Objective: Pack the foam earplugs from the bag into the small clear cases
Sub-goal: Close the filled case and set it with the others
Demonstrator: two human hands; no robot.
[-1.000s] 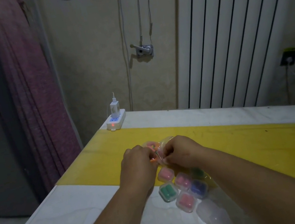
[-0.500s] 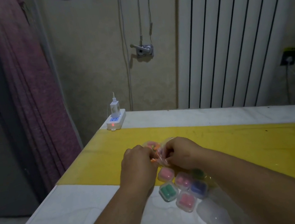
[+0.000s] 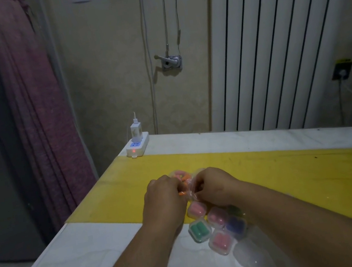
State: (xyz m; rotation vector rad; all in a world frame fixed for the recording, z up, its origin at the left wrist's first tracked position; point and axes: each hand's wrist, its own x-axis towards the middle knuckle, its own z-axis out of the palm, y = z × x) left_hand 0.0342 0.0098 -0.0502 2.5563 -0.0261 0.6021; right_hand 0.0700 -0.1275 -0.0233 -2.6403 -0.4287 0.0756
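Observation:
A clear plastic bag (image 3: 186,179) of pink and orange foam earplugs lies on the yellow strip of the table. My left hand (image 3: 162,196) and my right hand (image 3: 214,186) both pinch the bag from either side, fingers closed on the plastic. Just in front of my hands sit several small clear cases filled with earplugs: a green one (image 3: 199,230), pink ones (image 3: 197,209) (image 3: 221,241), and a blue one (image 3: 236,226). A dark green case (image 3: 234,211) is partly hidden under my right wrist.
A white power strip (image 3: 137,145) with a charger plugged in stands at the table's far left corner. More clear plastic (image 3: 254,257) lies near my right forearm. The table's left edge (image 3: 55,237) drops off beside a purple curtain (image 3: 33,110).
Both hands stay on the bag, shifting only slightly; the bag's plastic is bunched a little tighter between them.

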